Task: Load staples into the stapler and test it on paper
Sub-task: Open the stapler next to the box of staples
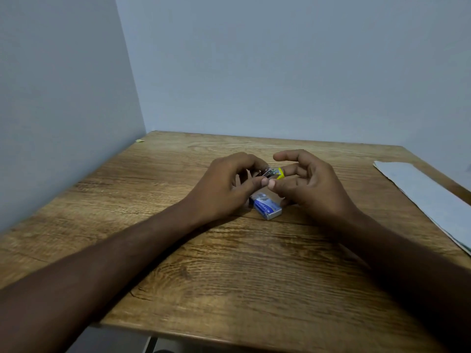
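A small stapler (270, 173) with a metal body and a yellow end is held just above the middle of the wooden table (229, 263). My left hand (226, 186) grips its metal end. My right hand (309, 183) pinches the yellow end with thumb and fingertips, its index finger raised. Below both hands a blue and white staple box (267, 208) lies on the table. Whether the stapler is open, I cannot tell; no loose staples are visible. A sheet of white paper (430, 197) lies at the table's right edge.
Grey walls meet at the table's far left corner. A tiny yellowish scrap (140, 140) lies by the left wall. The table's front edge runs near the bottom of the view.
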